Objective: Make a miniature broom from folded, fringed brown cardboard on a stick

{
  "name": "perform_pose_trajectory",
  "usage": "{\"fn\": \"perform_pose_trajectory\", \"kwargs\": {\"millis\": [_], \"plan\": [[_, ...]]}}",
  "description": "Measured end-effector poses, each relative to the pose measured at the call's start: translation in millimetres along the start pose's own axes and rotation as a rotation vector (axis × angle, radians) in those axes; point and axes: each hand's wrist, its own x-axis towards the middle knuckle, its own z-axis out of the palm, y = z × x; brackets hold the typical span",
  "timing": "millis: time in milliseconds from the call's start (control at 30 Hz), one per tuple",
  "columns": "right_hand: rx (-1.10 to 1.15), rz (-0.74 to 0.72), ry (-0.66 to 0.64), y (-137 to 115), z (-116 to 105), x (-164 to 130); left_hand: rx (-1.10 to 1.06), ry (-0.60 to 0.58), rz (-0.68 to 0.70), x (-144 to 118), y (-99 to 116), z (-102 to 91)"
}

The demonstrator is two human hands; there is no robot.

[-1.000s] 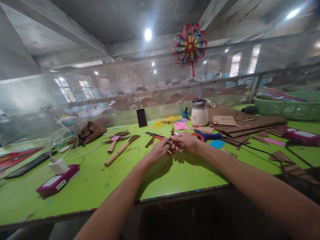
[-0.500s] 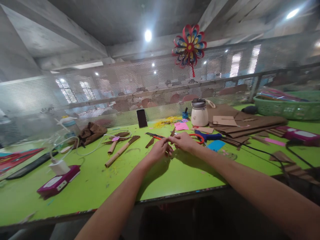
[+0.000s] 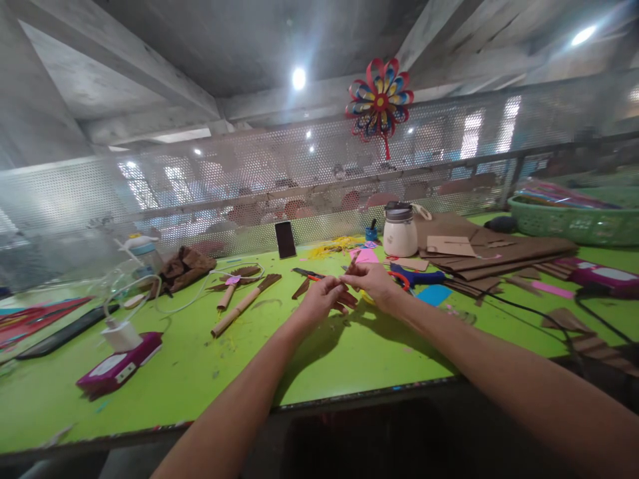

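Nearer the person than the white bottle [image 3: 400,238], and left of it, both hands meet! The right hand [image 3: 373,285] pinches a slim brown piece [image 3: 355,257], its tip poking up above the fingers. The left hand [image 3: 322,299] closes in at the fingertips, lower fingers loosely spread; whether it grips anything, one can't tell. Left of the bottle stands a phone [image 3: 285,239].
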Motion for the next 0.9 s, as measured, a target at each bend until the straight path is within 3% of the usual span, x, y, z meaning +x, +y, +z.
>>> {"fn": "perform_pose_trajectory", "kwargs": {"millis": [533, 900], "plan": [[0.139, 0.031, 0.141, -3.6, -3.3, 6.1, 0.022, 0.039, -0.114, -6.8, 12.3, 0.5], [0.215, -0.020, 0.341, -10.4, -34.2, 24.1, 0.041, 0.014, -0.137, -6.0, 8.2, -0.3]]}}
